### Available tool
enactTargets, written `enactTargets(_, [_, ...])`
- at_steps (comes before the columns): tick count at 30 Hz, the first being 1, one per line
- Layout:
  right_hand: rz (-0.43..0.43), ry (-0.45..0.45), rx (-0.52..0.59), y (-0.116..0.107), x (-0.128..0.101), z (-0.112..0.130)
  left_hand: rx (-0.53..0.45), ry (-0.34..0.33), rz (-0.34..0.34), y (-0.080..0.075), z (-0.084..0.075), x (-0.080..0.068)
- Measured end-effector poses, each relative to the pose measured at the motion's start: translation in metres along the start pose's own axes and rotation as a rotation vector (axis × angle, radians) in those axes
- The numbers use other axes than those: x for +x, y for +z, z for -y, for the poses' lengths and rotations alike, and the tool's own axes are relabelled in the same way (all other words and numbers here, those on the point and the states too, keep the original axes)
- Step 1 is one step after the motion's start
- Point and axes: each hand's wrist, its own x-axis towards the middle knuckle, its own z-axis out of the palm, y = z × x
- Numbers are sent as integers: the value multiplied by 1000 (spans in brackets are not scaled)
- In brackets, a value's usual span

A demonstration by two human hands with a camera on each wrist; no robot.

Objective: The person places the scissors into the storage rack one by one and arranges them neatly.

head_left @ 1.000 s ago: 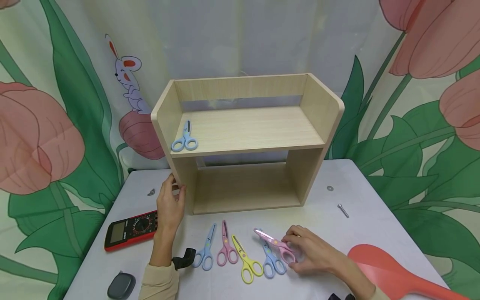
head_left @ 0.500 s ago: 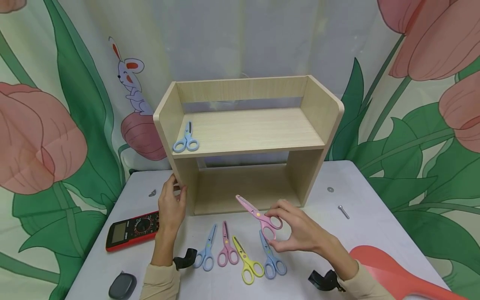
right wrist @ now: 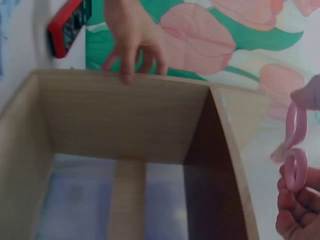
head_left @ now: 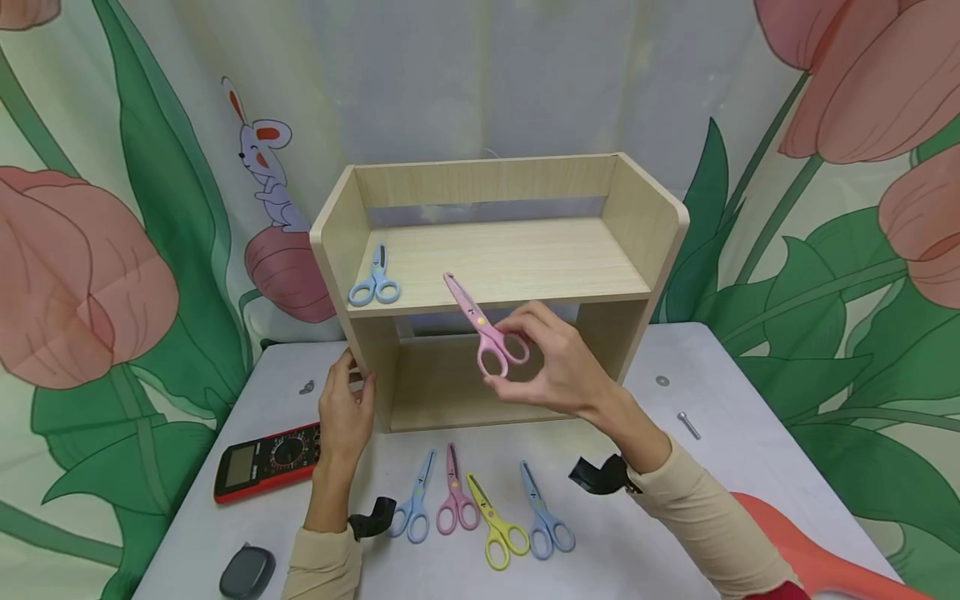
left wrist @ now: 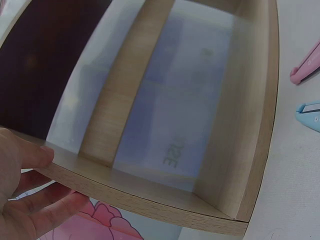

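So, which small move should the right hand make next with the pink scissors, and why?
Probably carry the pink scissors forward and lay them on the shelf. The right hand holds them just in front of its edge, and blue scissors already lie there.

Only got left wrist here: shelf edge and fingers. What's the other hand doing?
Observer: The right hand holds pink scissors by the handles, raised in front of the wooden shelf unit.
Operator: Anything on the shelf?
Observer: Blue scissors lie at the left end of the upper shelf.
Operator: What's left on the table?
Observer: Four scissors in a row: blue, pink, yellow, blue.
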Motion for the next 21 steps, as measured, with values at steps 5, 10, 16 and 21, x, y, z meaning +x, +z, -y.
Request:
enactTargets(5, [-15, 105, -55, 9, 38, -3, 6, -2, 0, 0, 0, 0])
enactTargets(10, [34, 259, -104, 23, 66, -6, 10, 4, 0, 1, 1, 0])
enactTargets(16, [148, 318, -175, 39, 90, -12, 17, 2, 1, 1, 2, -1])
enactTargets(21, [208, 333, -204, 47, 102, -13, 16, -3, 4, 1, 2, 0])
